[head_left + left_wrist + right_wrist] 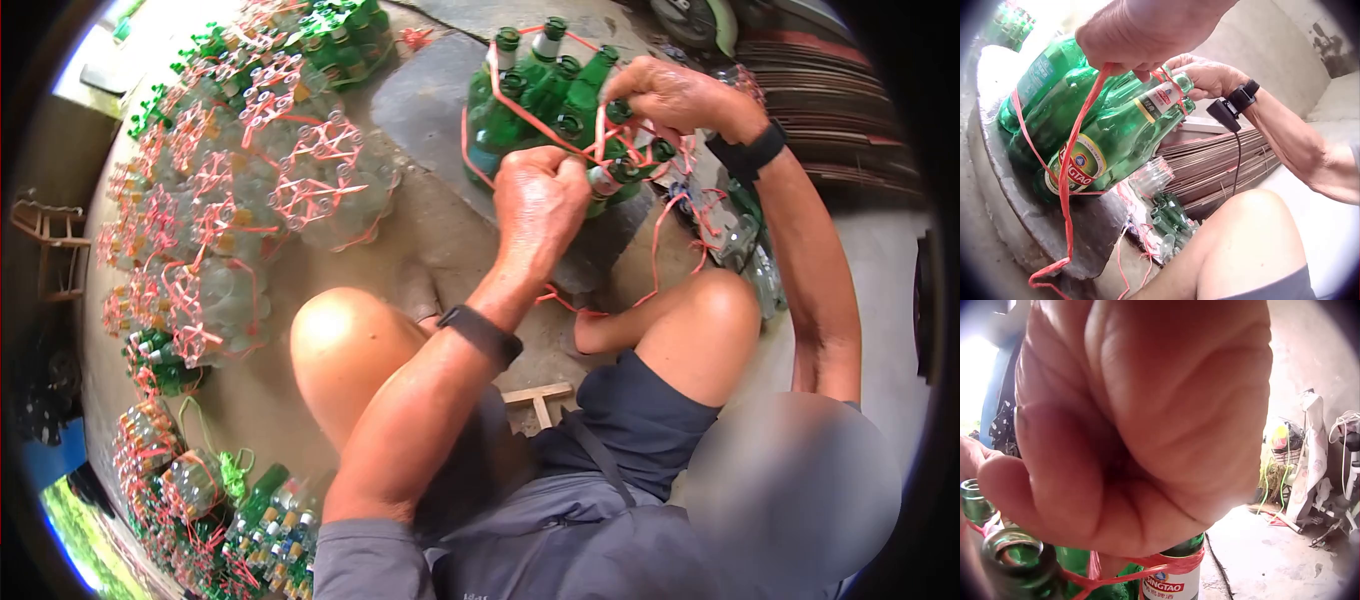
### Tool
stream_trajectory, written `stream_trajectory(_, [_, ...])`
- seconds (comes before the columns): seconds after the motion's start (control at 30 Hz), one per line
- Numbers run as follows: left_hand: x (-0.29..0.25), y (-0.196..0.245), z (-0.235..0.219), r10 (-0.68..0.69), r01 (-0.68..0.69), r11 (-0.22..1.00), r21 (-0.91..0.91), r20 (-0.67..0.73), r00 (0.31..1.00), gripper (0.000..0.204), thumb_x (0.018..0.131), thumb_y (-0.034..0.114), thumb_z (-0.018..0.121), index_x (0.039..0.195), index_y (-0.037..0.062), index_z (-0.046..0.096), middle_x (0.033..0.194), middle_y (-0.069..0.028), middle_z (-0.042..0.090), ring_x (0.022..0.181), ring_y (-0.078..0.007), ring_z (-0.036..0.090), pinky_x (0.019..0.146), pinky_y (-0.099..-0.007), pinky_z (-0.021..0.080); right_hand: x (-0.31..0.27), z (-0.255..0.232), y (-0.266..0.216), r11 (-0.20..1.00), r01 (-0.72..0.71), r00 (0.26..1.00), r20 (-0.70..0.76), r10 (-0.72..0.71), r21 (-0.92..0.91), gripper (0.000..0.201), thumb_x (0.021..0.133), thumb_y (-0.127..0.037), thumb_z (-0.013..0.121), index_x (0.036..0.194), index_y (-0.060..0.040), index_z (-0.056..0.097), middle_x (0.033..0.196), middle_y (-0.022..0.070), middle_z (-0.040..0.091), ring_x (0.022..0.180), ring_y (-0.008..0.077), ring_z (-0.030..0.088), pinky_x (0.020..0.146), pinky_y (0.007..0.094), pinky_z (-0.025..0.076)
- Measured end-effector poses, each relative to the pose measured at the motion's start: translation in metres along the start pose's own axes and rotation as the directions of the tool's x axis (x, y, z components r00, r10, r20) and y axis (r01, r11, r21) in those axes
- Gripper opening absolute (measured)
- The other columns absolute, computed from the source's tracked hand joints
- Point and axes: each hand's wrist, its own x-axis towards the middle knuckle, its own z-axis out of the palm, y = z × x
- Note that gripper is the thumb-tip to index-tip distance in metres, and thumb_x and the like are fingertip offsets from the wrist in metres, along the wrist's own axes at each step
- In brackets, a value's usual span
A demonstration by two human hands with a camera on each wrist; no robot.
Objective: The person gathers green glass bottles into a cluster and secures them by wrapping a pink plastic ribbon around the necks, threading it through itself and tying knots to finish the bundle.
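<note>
A cluster of green beer bottles (545,95) stands upright, with red plastic twine (535,118) looped around the necks and bodies. My left hand (543,200) is closed in a fist at the near side of the cluster and grips the twine, whose strand (1071,169) hangs down from it past a labelled bottle (1079,164). Over the necks on the right, my right hand (680,95) pinches the twine with curled fingers. The right wrist view has this hand (1147,437) close above an open bottle mouth (1016,553), its palm hiding much of the cluster.
The bottles stand on a dark round slab (420,100). Many twine-tied bundles of clear bottles (320,180) fill the floor at left. Loose bottles (745,240) lie at right, near a stack of flat brown sheets (830,110). A loose twine end (655,270) trails by my foot.
</note>
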Motion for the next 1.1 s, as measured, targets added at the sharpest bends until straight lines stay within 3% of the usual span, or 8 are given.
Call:
stream_trajectory(0.13, [0.000,-0.003,-0.004,-0.008,0.010,0.998,-0.057,0.042,0.999,0.026,0.091,0.014,0.061,0.075,-0.0047,0.071,0.055,-0.0162,0.058,0.052,-0.0147,0.058,0.055,-0.0409,0.048,0.003,-0.004,-0.001,0.998,0.043,0.996,0.086,-0.038,-0.053,0.025,0.091,-0.001,0.053,0.104,0.0052,0.073,0.076,0.0055,0.070,0.044,0.0095,0.059,0.040,0.0277,0.049])
stream_trajectory(0.37, [-0.005,0.007,-0.014,-0.048,0.054,0.993,-0.107,0.063,0.997,0.026,0.093,0.013,0.063,0.080,-0.0074,0.073,0.056,-0.0073,0.061,0.054,-0.0104,0.056,0.055,-0.0367,0.048,-0.013,0.004,-0.019,0.996,-0.076,0.995,0.067,0.078,-0.042,0.024,0.096,-0.002,0.053,0.109,0.0045,0.072,0.069,0.0047,0.064,0.043,0.0116,0.059,0.041,0.0291,0.049])
stream_trajectory(0.5, [-0.006,0.008,-0.017,-0.050,0.058,0.994,-0.091,0.090,0.995,0.026,0.095,0.013,0.064,0.084,-0.0078,0.075,0.059,-0.0065,0.065,0.056,-0.0101,0.058,0.054,-0.0351,0.049,-0.025,0.019,-0.023,0.998,-0.053,0.994,-0.098,0.050,-0.030,0.026,0.098,0.002,0.052,0.116,0.0059,0.071,0.079,0.0124,0.070,0.054,0.0188,0.068,0.052,0.0328,0.056])
stream_trajectory(0.57, [-0.006,0.010,-0.018,-0.050,0.059,0.993,-0.100,0.088,0.995,0.026,0.095,0.013,0.064,0.085,-0.0079,0.076,0.059,-0.0063,0.065,0.056,-0.0102,0.059,0.055,-0.0348,0.049,-0.028,0.038,-0.009,0.891,0.179,0.686,-0.596,-0.418,-0.418,0.026,0.094,-0.004,0.053,0.109,0.0004,0.074,0.080,0.0225,0.071,0.072,0.0373,0.074,0.066,0.0457,0.058])
stream_trajectory(0.6, [-0.007,0.010,-0.018,-0.052,0.061,0.992,-0.109,0.085,0.995,0.026,0.095,0.013,0.064,0.085,-0.0079,0.076,0.059,-0.0061,0.065,0.056,-0.0104,0.059,0.055,-0.0346,0.049,-0.038,0.046,-0.023,0.929,0.073,0.661,-0.680,-0.318,-0.363,0.023,0.095,-0.011,0.062,0.111,0.0003,0.074,0.090,0.0258,0.072,0.090,0.0454,0.071,0.079,0.0500,0.057])
stream_trajectory(0.73, [-0.006,0.012,-0.018,-0.041,0.050,0.994,-0.100,0.091,0.995,0.026,0.096,0.014,0.064,0.088,-0.0072,0.077,0.059,-0.0065,0.066,0.057,-0.0087,0.059,0.056,-0.0343,0.050,-0.065,0.085,-0.069,0.985,0.037,0.753,-0.643,-0.137,-0.167,0.022,0.093,-0.016,0.067,0.108,-0.0004,0.074,0.088,0.0251,0.071,0.087,0.0447,0.072,0.078,0.0508,0.057])
stream_trajectory(0.9, [-0.008,0.017,-0.021,0.313,-0.297,0.872,0.390,0.023,0.949,0.019,0.097,0.016,0.070,0.100,0.0001,0.081,0.070,-0.0154,0.072,0.059,-0.0192,0.066,0.061,-0.0364,0.050,-0.051,0.129,-0.049,0.963,0.079,0.685,-0.688,-0.240,-0.256,0.022,0.089,-0.015,0.076,0.105,-0.0003,0.072,0.094,0.0200,0.068,0.088,0.0394,0.070,0.077,0.0448,0.057])
stream_trajectory(1.1, [0.001,0.024,-0.032,0.430,-0.443,0.722,0.532,0.158,0.889,0.015,0.095,0.014,0.070,0.093,0.0003,0.077,0.074,-0.0236,0.067,0.067,-0.0415,0.068,0.065,-0.0434,0.054,-0.051,0.132,-0.052,0.984,0.044,0.710,-0.687,-0.153,-0.174,0.026,0.091,-0.017,0.074,0.110,-0.0002,0.070,0.099,0.0208,0.069,0.094,0.0421,0.070,0.082,0.0496,0.057])
